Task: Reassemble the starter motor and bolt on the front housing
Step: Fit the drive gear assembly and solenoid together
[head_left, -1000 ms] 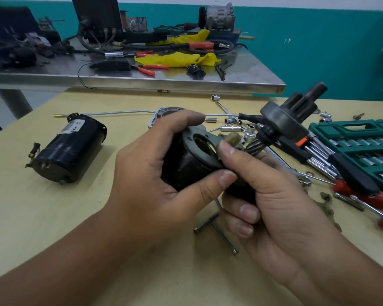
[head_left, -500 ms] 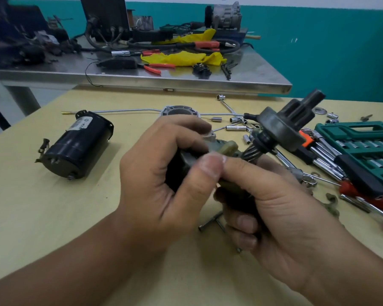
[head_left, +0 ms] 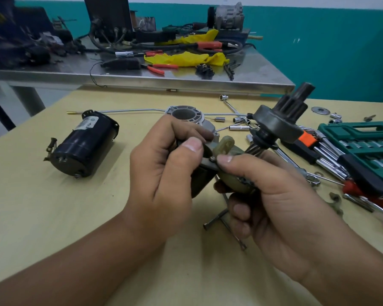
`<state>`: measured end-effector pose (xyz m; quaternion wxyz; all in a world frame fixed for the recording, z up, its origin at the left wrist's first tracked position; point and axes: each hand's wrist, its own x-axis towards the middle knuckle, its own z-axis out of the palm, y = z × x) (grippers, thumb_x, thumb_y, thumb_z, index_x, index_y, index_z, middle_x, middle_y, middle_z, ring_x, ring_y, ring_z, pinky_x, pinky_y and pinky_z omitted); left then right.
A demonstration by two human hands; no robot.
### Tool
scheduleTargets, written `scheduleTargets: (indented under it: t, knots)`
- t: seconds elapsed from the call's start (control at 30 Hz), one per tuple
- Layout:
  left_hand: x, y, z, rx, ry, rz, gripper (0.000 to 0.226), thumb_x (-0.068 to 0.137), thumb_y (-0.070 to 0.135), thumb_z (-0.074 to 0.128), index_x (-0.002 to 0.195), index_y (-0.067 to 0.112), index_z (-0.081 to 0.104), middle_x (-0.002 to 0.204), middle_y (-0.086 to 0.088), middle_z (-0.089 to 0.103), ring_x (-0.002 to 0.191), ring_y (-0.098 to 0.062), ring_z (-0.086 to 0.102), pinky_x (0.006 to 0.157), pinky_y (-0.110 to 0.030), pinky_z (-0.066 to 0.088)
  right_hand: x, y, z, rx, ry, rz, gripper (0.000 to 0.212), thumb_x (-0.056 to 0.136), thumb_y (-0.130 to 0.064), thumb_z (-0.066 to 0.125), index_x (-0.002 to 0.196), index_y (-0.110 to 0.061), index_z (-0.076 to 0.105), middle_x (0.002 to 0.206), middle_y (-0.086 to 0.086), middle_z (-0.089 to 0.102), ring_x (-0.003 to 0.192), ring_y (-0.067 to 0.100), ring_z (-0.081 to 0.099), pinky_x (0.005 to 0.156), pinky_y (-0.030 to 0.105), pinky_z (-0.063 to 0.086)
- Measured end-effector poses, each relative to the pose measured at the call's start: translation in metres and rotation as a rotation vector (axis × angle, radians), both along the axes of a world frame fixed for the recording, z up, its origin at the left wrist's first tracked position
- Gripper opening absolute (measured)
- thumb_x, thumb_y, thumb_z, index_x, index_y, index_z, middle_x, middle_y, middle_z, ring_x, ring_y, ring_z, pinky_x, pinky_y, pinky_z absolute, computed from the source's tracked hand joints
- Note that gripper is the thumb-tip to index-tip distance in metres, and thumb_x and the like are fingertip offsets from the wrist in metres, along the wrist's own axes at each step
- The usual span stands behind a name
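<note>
Both hands hold a starter sub-assembly above the yellow table. My left hand grips its dark lower body, thumb on top. My right hand grips the shaft end, thumb pressed beside a pale plastic shift fork. The pinion drive gear sticks up and to the right from my right hand. The black motor body lies on its side at the left. The grey front housing lies on the table behind my left hand.
A green socket case, screwdrivers and hex keys lie at the right. Loose sockets and long bolts are scattered behind the hands. A T-wrench lies under my hands. A steel bench with tools stands behind.
My left hand has turned the dark body downward, hiding its open face. The plastic fork now shows between my thumbs. The pinion gear stays up at the right.
</note>
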<state>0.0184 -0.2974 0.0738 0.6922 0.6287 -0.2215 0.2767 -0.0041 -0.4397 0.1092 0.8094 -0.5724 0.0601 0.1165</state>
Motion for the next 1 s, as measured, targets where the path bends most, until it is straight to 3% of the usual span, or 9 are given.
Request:
scheduleTargets:
  t: [0.07,0.2,0.33,0.57,0.63,0.73,0.83,0.93,1.0]
  knots:
    - [-0.001,-0.002,0.001,-0.029,0.066,0.012,0.017,0.087,0.024,0.05,0.092,0.022,0.066,0.087,-0.021,0.064,0.074,-0.041,0.059,0.059,-0.046,0.051,0.0,0.0,0.0,0.017,-0.021,-0.034,0.049,0.046,-0.026,0.087,0.087,-0.017,0.062,0.063,0.008,0.057,0.034,0.015,0.036,0.039,0.02,0.034]
    - [-0.002,-0.005,0.002,-0.053,0.077,-0.014,0.026,0.085,0.023,0.048,0.1,0.014,0.067,0.093,-0.015,0.069,0.082,-0.033,0.066,0.065,-0.04,0.056,-0.004,-0.002,0.001,0.019,-0.02,0.009,0.044,0.043,-0.03,0.086,0.077,-0.021,0.059,0.062,0.007,0.054,0.03,0.013,0.027,0.041,0.016,0.03]
    - [-0.001,-0.005,0.001,-0.054,0.116,-0.001,0.025,0.085,0.026,0.049,0.092,0.013,0.07,0.084,-0.017,0.067,0.073,-0.037,0.062,0.058,-0.039,0.05,-0.004,-0.001,0.001,0.026,0.025,0.043,0.05,0.05,-0.029,0.086,0.091,-0.018,0.06,0.066,0.008,0.053,0.029,0.012,0.026,0.041,0.015,0.029]
    - [0.006,-0.001,0.003,-0.031,0.184,0.024,0.019,0.085,0.021,0.052,0.079,0.014,0.068,0.069,-0.003,0.061,0.063,-0.018,0.055,0.051,-0.029,0.043,-0.002,0.001,0.0,-0.132,0.052,0.011,0.054,0.062,-0.041,0.088,0.106,-0.022,0.063,0.077,0.005,0.072,0.036,0.019,0.043,0.041,0.024,0.037]
    - [0.01,0.001,0.003,-0.056,0.224,0.051,0.019,0.087,0.015,0.05,0.076,0.009,0.064,0.069,-0.006,0.062,0.062,-0.016,0.056,0.049,-0.024,0.043,0.002,0.001,-0.002,-0.22,-0.052,-0.074,0.057,0.066,-0.046,0.089,0.112,-0.032,0.059,0.085,-0.001,0.073,0.042,0.023,0.054,0.042,0.029,0.043]
    - [0.014,0.004,0.004,-0.109,0.286,0.071,0.022,0.086,0.015,0.049,0.07,0.015,0.064,0.09,-0.022,0.068,0.072,-0.025,0.061,0.055,-0.034,0.049,0.007,-0.004,-0.008,-0.419,-0.331,-0.372,0.046,0.065,-0.054,0.079,0.104,-0.045,0.056,0.102,-0.007,0.067,0.062,0.028,0.064,0.053,0.039,0.05]
    - [0.016,0.007,0.007,-0.123,0.336,0.107,0.022,0.086,0.017,0.05,0.069,0.018,0.064,0.086,-0.018,0.073,0.066,-0.022,0.064,0.049,-0.026,0.048,0.008,-0.017,-0.006,-0.651,-0.874,-0.582,0.028,0.082,-0.032,0.079,0.096,-0.039,0.056,0.091,-0.005,0.064,0.066,0.027,0.056,0.058,0.044,0.05]
    - [0.015,0.007,0.009,-0.129,0.351,0.11,0.019,0.084,0.016,0.05,0.069,0.008,0.058,0.07,-0.008,0.069,0.053,-0.015,0.058,0.04,-0.023,0.041,0.005,-0.022,-0.005,-1.025,-1.28,-0.471,0.009,0.09,-0.023,0.076,0.097,-0.02,0.073,0.085,-0.006,0.063,0.071,0.007,0.055,0.07,0.022,0.045]
    - [0.012,0.002,0.011,-0.141,0.376,0.107,0.019,0.083,0.017,0.051,0.065,0.01,0.055,0.067,-0.009,0.062,0.049,-0.014,0.052,0.038,-0.024,0.037,0.008,-0.018,-0.008,-1.189,-1.252,-0.347,0.023,0.087,-0.034,0.076,0.103,-0.017,0.078,0.094,-0.004,0.069,0.083,0.015,0.059,0.076,0.03,0.048]
